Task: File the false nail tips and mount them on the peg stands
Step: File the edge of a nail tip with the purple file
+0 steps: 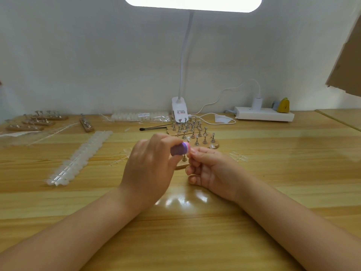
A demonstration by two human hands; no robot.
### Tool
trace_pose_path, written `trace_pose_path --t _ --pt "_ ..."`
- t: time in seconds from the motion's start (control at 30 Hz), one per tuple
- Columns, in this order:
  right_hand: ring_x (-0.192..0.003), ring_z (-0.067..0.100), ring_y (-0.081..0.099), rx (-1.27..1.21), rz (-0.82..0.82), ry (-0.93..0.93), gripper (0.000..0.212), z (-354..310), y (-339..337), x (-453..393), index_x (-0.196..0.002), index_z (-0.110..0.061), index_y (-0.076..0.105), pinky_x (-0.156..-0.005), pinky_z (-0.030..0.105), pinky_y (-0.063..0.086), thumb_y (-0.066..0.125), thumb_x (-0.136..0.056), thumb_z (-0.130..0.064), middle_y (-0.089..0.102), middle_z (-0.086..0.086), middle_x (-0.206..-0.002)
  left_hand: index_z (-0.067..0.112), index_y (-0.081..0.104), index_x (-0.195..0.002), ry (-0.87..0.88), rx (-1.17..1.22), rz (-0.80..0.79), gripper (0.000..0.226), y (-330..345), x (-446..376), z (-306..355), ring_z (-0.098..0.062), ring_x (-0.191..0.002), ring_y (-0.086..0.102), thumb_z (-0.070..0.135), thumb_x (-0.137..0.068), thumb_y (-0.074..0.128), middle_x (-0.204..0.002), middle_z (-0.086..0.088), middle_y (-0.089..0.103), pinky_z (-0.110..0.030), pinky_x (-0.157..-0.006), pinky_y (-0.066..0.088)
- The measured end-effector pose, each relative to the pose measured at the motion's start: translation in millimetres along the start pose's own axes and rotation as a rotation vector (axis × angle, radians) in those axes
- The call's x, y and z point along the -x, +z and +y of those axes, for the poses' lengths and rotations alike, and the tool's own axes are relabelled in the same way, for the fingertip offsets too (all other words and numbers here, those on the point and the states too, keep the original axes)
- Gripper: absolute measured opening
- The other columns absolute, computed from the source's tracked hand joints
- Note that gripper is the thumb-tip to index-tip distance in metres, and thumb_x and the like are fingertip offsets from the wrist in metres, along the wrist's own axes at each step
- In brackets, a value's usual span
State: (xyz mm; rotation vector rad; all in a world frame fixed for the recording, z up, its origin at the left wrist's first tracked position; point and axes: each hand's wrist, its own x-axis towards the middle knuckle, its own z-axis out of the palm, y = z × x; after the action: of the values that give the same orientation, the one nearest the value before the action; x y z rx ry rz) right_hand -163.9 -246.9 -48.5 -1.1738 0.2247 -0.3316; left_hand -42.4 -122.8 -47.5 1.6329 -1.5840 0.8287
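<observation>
Purple foam nail file block with pink band (180, 149) sits in the left hand (150, 167), fingers curled round it and its pink end pointing right at the right hand (210, 169). Right hand's thumb and forefinger are pinched together against that end, presumably on a clear false nail tip; the tip itself is too small and hidden to confirm. Remaining right fingers are curled under, heel of the hand on the pale wooden table (254, 222), likely for steadiness while filing.

Both hands work mid-table, just near of the wooden boards of small metal peg stands (192, 132), so a finished tip has a short trip to a peg. One peg on a small round wooden base (183, 162) shows between the hands. A few pegs at the near edge of the boards seem to carry clear tips already; most look bare, so the job seems early.

Long strip of translucent white nail tips (78, 159) lies diagonally to the left, within left-hand reach as stock. Another pack of tips in clear wrap (139, 116) lies far centre. Spare wooden peg strips (37, 120) sit far left. Thin black-tipped stick (152, 128) lies beside the boards. White clip lamp (180, 108) stands far centre, head overhead lighting the work; white power strip (263, 114) far right.
</observation>
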Motion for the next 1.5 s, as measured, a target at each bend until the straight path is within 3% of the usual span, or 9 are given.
trace_pose_path --t 0.1,0.27,0.43,0.6,0.83,1.0,1.2,1.37,1.5 --pt "-0.061 0.015 0.057 0.035 -0.036 0.001 0.009 1 -1 0 -0.090 -0.010 0.060 -0.054 0.025 0.047 0.056 -0.084 -0.016 0.050 0.001 -0.066 0.012 0.044 -0.111 0.102 0.043 -0.021 0.022 2 1 6 -0.026 -0.083 0.061 0.020 -0.091 0.050 -0.099 -0.012 0.063 -0.037 -0.076 0.046" --pt "-0.065 0.015 0.058 0.079 -0.101 0.015 0.007 0 -1 1 -0.080 -0.013 0.058 -0.057 0.025 0.046 0.056 -0.085 -0.018 0.048 0.000 -0.067 -0.002 0.055 -0.110 -0.008 0.056 -0.024 0.027 -3 -2 -7 -0.032 -0.083 0.059 0.014 -0.088 0.048 -0.097 -0.016 0.060 -0.048 -0.071 0.051" --pt "-0.065 0.015 0.058 0.056 -0.101 0.023 0.012 0 -2 0 -0.095 -0.008 0.058 -0.058 0.026 0.048 0.052 -0.088 -0.017 0.049 0.005 -0.074 0.013 0.045 -0.118 0.193 0.166 -0.071 0.026 0 1 2 -0.025 -0.080 0.059 0.012 -0.092 0.052 -0.096 -0.013 0.058 -0.040 -0.070 0.051" --pt "-0.066 0.015 0.057 0.038 -0.124 0.038 0.010 -2 -2 2 -0.081 -0.014 0.056 -0.060 0.026 0.046 0.050 -0.088 -0.018 0.045 0.000 -0.068 0.019 0.044 -0.114 0.045 0.117 -0.084 0.035 -2 0 -8 -0.025 -0.078 0.059 0.003 -0.087 0.060 -0.096 -0.012 0.056 -0.045 -0.068 0.052" --pt "-0.066 0.014 0.056 0.070 -0.139 0.036 0.019 -3 -1 2 -0.101 -0.007 0.054 -0.059 0.025 0.047 0.057 -0.082 -0.011 0.051 0.006 -0.078 0.017 0.047 -0.116 0.240 0.166 -0.104 0.043 0 2 0 -0.029 -0.087 0.061 -0.006 -0.082 0.062 -0.101 -0.016 0.059 -0.044 -0.078 0.050" --pt "-0.068 0.014 0.056 0.089 -0.171 0.025 0.010 -2 -1 2 -0.079 -0.015 0.058 -0.061 0.024 0.047 0.053 -0.086 -0.019 0.054 -0.004 -0.068 0.020 0.044 -0.117 0.066 0.136 -0.068 0.050 0 1 -12 -0.028 -0.086 0.058 -0.010 -0.081 0.063 -0.102 -0.014 0.056 -0.047 -0.078 0.051" --pt "-0.065 0.014 0.057 0.053 -0.136 0.023 0.011 -1 -3 1 -0.092 -0.009 0.058 -0.059 0.026 0.048 0.056 -0.081 -0.013 0.058 0.002 -0.074 0.020 0.047 -0.120 0.309 0.130 -0.070 0.047 0 3 -5 -0.029 -0.092 0.061 -0.007 -0.083 0.058 -0.113 -0.008 0.048 -0.043 -0.080 0.050" --pt "-0.066 0.015 0.057 0.033 -0.140 0.033 0.009 -1 -5 1 -0.079 -0.013 0.057 -0.061 0.026 0.049 0.056 -0.087 -0.017 0.046 0.005 -0.074 0.026 0.043 -0.121 0.056 0.044 -0.160 0.032 -3 0 -12 -0.030 -0.092 0.058 0.016 -0.090 0.043 -0.107 -0.014 0.057 -0.048 -0.077 0.050" --pt "-0.066 0.015 0.056 0.024 -0.134 0.025 0.005 -2 -3 2 -0.085 -0.011 0.059 -0.060 0.026 0.048 0.055 -0.086 -0.014 0.050 0.004 -0.074 0.019 0.046 -0.119 0.222 0.143 -0.041 0.042 -1 0 -6 -0.029 -0.092 0.060 -0.005 -0.086 0.057 -0.110 -0.014 0.054 -0.044 -0.079 0.051"
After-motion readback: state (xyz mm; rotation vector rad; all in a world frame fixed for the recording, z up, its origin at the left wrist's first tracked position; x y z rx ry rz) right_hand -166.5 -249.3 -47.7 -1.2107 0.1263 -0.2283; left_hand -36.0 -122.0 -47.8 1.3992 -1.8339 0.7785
